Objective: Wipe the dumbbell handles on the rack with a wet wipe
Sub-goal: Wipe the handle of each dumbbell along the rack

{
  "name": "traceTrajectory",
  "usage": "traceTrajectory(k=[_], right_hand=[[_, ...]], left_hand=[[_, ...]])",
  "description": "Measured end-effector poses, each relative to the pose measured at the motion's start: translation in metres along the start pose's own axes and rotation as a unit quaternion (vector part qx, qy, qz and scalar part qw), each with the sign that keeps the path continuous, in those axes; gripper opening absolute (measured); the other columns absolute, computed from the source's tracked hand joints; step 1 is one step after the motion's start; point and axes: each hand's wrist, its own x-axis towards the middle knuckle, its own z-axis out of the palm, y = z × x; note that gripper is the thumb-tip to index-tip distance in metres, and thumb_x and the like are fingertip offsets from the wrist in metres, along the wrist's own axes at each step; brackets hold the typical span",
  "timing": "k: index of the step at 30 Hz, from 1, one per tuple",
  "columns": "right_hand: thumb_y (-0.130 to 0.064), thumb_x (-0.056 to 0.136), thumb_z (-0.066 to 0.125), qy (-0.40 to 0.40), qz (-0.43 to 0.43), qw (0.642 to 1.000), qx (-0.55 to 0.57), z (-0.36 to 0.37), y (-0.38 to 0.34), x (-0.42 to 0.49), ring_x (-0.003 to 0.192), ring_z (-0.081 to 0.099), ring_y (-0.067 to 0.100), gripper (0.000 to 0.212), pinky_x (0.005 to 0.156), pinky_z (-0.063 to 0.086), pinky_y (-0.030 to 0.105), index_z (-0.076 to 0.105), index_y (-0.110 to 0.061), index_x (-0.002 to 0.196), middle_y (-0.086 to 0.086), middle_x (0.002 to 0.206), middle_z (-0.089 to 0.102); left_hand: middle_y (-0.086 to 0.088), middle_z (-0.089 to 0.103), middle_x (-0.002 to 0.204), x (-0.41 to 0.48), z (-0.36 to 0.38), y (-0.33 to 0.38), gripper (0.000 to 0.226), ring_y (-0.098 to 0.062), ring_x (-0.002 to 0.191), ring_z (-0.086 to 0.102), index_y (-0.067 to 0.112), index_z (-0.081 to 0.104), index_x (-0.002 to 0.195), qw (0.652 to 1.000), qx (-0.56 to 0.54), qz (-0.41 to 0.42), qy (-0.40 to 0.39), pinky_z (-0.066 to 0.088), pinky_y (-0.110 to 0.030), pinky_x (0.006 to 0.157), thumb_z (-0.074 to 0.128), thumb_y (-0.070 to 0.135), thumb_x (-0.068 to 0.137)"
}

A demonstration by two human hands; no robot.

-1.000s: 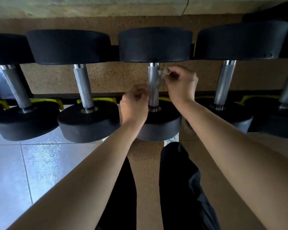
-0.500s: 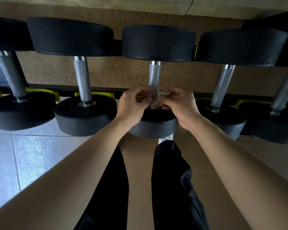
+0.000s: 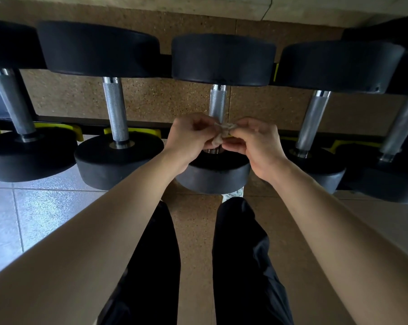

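L grip [image 3: 189,139] & R grip [image 3: 257,147] both pinch crumpled wet wipe [image 3: 219,135] betw. them, in front of centre dumbbell handle [image 3: 218,103] on rack [image 3: 139,132]; handle's lower part hidden behind wipe; can't tell if wipe touches it; leftmost dumbbell [image 3: 27,158] cut off at frame edge.

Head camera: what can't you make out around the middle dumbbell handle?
- Head view, middle handle's lower part: hidden behind left hand, right hand and wet wipe.
- Head view, whether wet wipe touches handle: hands hide it.
- Head view, leftmost dumbbell: cut by the frame edge.
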Motion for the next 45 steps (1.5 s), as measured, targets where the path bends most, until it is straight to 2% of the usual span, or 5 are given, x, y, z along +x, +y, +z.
traceTrajectory(k=[8,15,22,29,45], right_hand=[[-0.004,0.084,0.076,-0.006,-0.137,0.977,-0.161,0.006,0.012,-0.005,0.091,0.075,0.013,0.022,0.085,0.061,0.032,0.075,-0.010,0.105,0.003,0.096,0.078],[-0.009,0.090,0.075,0.015,-0.141,0.983,-0.113,0.008,-0.001,0.014,0.075,0.073,0.017,0.006,0.069,0.059,0.028,0.076,-0.014,0.093,0.007,0.081,0.075],[-0.006,0.089,0.074,0.031,-0.110,0.993,-0.039,0.022,-0.019,0.033,0.068,0.065,0.014,0.005,0.066,0.053,0.027,0.076,-0.010,0.091,0.005,0.075,0.073],[-0.007,0.084,0.080,0.122,-0.069,0.990,0.012,0.035,-0.020,0.043,0.062,0.064,0.007,0.008,0.057,0.051,0.020,0.076,-0.012,0.081,0.001,0.072,0.073],[-0.007,0.088,0.076,0.160,-0.098,0.982,0.025,0.029,-0.015,0.064,0.060,0.063,0.005,0.002,0.058,0.050,0.016,0.074,-0.007,0.088,0.005,0.080,0.074]], left_hand=[[-0.014,0.073,0.079,0.011,0.012,0.014,0.014,-0.027,0.082,0.074,0.003,0.070,0.080,0.985,-0.126,-0.071,0.093,0.063,-0.029,0.078,0.072,-0.009,0.086],[-0.015,0.077,0.099,0.018,-0.001,0.021,0.025,-0.021,0.093,0.077,-0.003,0.069,0.113,0.984,-0.169,-0.052,0.012,0.059,-0.024,0.082,0.073,-0.004,0.088],[-0.015,0.078,0.101,0.027,-0.023,0.035,0.022,-0.027,0.099,0.076,0.001,0.072,0.101,0.996,-0.054,-0.031,-0.062,0.061,-0.034,0.089,0.078,0.011,0.083],[-0.003,0.075,0.085,0.038,-0.018,0.036,0.009,-0.013,0.074,0.072,0.012,0.071,0.083,0.985,-0.097,-0.009,0.145,0.059,-0.024,0.070,0.077,0.008,0.089],[0.010,0.070,0.070,0.069,-0.009,0.017,0.015,-0.004,0.065,0.063,0.021,0.071,0.077,0.971,-0.051,-0.019,0.235,0.053,-0.023,0.067,0.078,0.021,0.090]])
